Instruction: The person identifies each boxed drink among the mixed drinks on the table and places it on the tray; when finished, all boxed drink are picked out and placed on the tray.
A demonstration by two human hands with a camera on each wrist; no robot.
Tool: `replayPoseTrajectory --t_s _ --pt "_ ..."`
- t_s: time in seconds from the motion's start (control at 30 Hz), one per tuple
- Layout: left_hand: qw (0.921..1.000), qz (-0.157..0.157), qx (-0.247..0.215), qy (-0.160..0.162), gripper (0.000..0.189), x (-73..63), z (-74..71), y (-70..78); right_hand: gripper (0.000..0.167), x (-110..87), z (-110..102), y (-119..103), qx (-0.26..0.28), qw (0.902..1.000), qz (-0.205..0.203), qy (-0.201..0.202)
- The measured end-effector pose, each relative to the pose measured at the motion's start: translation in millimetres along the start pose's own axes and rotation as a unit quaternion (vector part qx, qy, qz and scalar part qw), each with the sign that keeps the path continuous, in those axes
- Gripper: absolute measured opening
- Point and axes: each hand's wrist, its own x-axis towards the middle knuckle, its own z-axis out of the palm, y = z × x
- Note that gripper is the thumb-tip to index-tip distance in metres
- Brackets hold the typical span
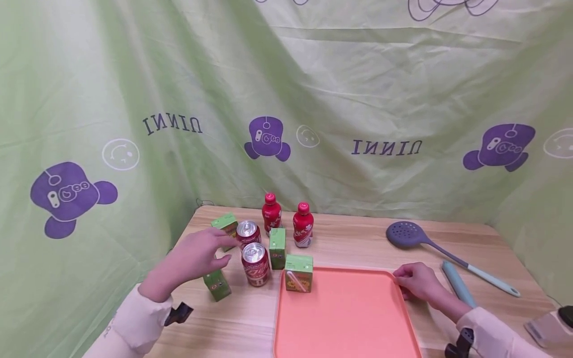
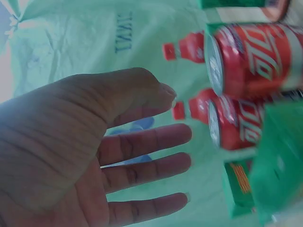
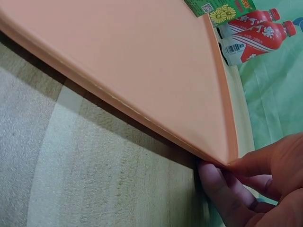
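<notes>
My left hand (image 1: 199, 258) hovers with relaxed, spread fingers over the left of the table, beside two red drink cans (image 1: 256, 263) and a green drink carton (image 1: 217, 285). Its palm holds nothing in the left wrist view, where the cans (image 2: 258, 59) stand past the fingertips. With thumb and fingers, my right hand (image 1: 418, 281) pinches the far right corner of a coral-pink tray (image 1: 349, 318). The right wrist view shows the thumb on the rim (image 3: 232, 158) and fingers beneath. Another green carton (image 1: 299, 273), with a straw on its side, stands at the tray's far left corner.
Two red bottles (image 1: 303, 226) stand behind the tray. More green cartons (image 1: 277, 248) are among the cans. On the right lie a dark slotted skimmer (image 1: 405, 234) and a teal stick-like handle (image 1: 458, 283). A green printed curtain (image 1: 340, 99) hangs behind the wooden table.
</notes>
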Motion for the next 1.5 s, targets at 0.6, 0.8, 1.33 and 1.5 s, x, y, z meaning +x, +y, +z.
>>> replayPoseTrajectory --t_s 0.6,0.8,1.33,1.5 --pt "0.9863 -0.045 -0.117 -0.107 0.066 -23.5 19.3 -33.6 0.014 0.0 -2 2 0.018 0.9998 -0.004 -0.01" --pt "0.9819 -0.038 -0.136 -0.126 0.064 -21.3 28.5 -38.1 0.014 -0.2 -3 3 0.027 0.9995 -0.005 -0.016" --pt "0.9786 0.005 -0.139 -0.152 0.061 -31.3 24.1 -40.6 0.016 0.8 -1 3 0.03 0.9992 -0.004 -0.025" --pt "0.9786 0.018 -0.135 -0.154 0.058 -27.3 21.8 -42.2 0.015 1.3 -2 3 0.029 0.9993 -0.003 -0.025"
